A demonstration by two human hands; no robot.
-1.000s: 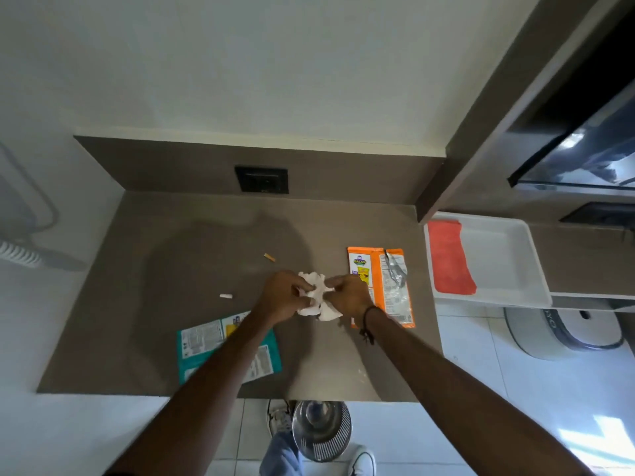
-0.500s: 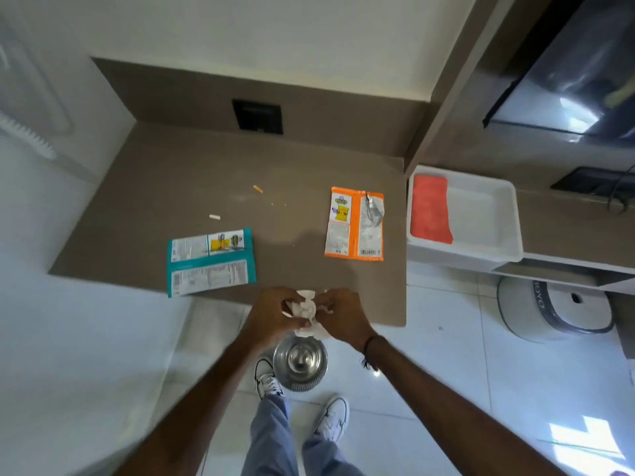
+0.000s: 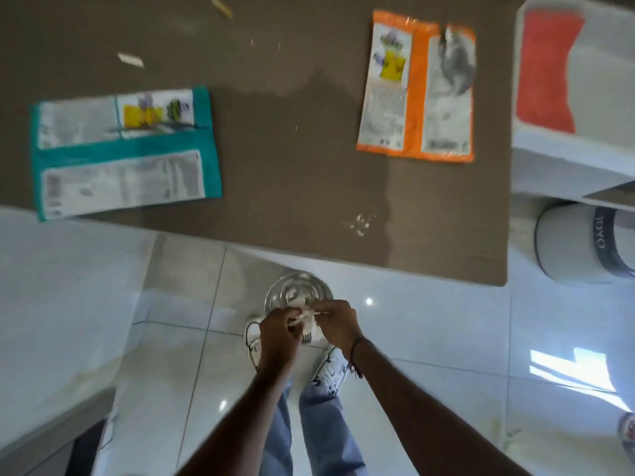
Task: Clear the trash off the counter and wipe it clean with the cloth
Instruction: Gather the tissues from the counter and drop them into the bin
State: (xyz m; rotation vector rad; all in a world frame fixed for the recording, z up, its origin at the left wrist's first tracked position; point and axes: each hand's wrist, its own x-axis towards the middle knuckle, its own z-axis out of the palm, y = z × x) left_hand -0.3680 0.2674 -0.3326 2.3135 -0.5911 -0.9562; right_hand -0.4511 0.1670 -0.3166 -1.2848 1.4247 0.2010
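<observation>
My left hand (image 3: pixel 278 333) and my right hand (image 3: pixel 338 324) together hold a crumpled white tissue (image 3: pixel 307 319) below the counter's front edge, just over a round steel bin (image 3: pixel 297 292) on the floor. On the brown counter (image 3: pixel 292 139) lie a teal wrapper (image 3: pixel 123 151) at the left and an orange wrapper (image 3: pixel 417 87) at the right. Two small scraps, a white one (image 3: pixel 130 59) and a tan one (image 3: pixel 221 6), lie near the back, with crumbs (image 3: pixel 360 223) near the front. A red cloth (image 3: pixel 546 67) lies in a white tray (image 3: pixel 598 84) at the right.
A grey round appliance (image 3: pixel 580 249) stands on the floor under the tray's shelf. My shoes and jeans (image 3: pixel 319 407) are below the bin on the white tiled floor. A pale surface (image 3: pixel 58 304) juts out at the left.
Both hands carried the tissue from the counter's middle, past its front edge, down to just above the steel bin. The view tilted down toward the floor.
</observation>
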